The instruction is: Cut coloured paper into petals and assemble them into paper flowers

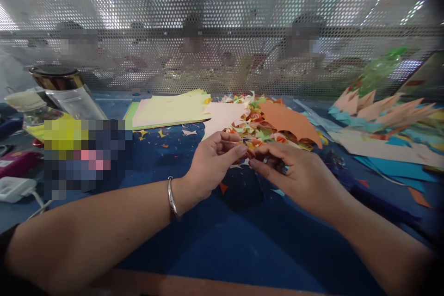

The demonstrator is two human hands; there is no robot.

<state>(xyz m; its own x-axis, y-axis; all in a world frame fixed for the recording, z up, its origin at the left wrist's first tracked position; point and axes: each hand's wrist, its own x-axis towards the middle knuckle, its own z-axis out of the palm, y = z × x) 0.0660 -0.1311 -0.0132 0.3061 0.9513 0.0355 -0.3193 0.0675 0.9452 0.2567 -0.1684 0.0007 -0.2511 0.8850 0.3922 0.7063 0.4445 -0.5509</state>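
Observation:
Both hands meet over the dark blue table (215, 245). Between thumb and fingers, my left hand (210, 164) pinches a small orange-red piece of paper (250, 152), largely hidden by the fingertips. The closed fingertips of my right hand (300, 169) grip the same piece from the other side. Just beyond the hands lies a heap of colourful paper scraps (256, 129). A pale pink sheet (224, 118) and an orange sheet with a scalloped edge (287, 122) lie at this heap.
Stacked coloured paper (166, 108) lies back left. Folded pointed paper pieces (378, 111) and blue sheets (391, 169) are at right. A lidded clear bottle (74, 97) and a white charger (17, 189) are at left. A perforated screen (222, 69) stands behind, with people beyond it.

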